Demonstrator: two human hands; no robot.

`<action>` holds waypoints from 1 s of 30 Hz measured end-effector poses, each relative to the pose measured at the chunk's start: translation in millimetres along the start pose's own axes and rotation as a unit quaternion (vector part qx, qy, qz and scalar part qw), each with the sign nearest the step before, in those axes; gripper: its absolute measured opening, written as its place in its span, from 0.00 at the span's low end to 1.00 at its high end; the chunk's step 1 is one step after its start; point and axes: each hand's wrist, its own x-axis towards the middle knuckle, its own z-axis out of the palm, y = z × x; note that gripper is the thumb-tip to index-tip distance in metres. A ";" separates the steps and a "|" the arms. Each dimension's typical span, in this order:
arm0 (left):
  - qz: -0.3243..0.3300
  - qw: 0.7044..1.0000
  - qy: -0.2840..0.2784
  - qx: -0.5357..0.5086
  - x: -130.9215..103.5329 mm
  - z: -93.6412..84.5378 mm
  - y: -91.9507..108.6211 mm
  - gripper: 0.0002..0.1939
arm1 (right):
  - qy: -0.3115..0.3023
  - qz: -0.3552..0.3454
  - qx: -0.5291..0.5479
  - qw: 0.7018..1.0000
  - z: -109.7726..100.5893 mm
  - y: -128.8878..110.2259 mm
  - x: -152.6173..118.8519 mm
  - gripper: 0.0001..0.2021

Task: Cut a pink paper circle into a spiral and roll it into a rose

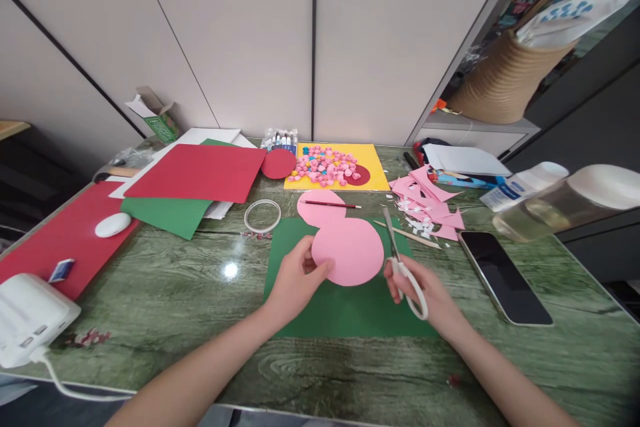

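Note:
A pink paper circle point(349, 252) is pinched between the thumb and fingers of my left hand point(299, 275), held over a green sheet of paper point(330, 313). My right hand point(425, 287) grips white-handled scissors point(400, 267), their blades pointing up and away, just right of the circle. Behind the held circle lies another pink circle point(316, 213) with a dark red pencil point(333, 204) across it. A thin pale stick point(413, 235) rests beyond the scissors. Pink paper scraps point(433, 203) are heaped to the far right of the green sheet.
A yellow sheet point(377, 157) bears many small pink balls point(323, 163) and a dark red circle point(359, 175). Left are a tape roll point(263, 216), red paper point(195, 170) and a white charger point(35, 320). A phone point(503, 277) and a bottle point(565, 207) stand right.

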 end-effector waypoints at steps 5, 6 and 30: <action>0.037 0.999 0.036 0.013 1.8 -9.0 7.0 0.11 | -0.065 0.002 -0.014 0.998 -3.7 -5.0 -4.6 0.22; 0.042 0.998 0.040 0.013 2.0 -9.9 7.8 0.10 | -0.072 0.005 -0.022 0.997 -4.6 -5.4 -5.2 0.22; 0.052 0.997 0.051 -0.001 1.2 -12.0 11.8 0.11 | -0.095 0.019 -0.042 0.994 -6.0 -8.8 -7.5 0.20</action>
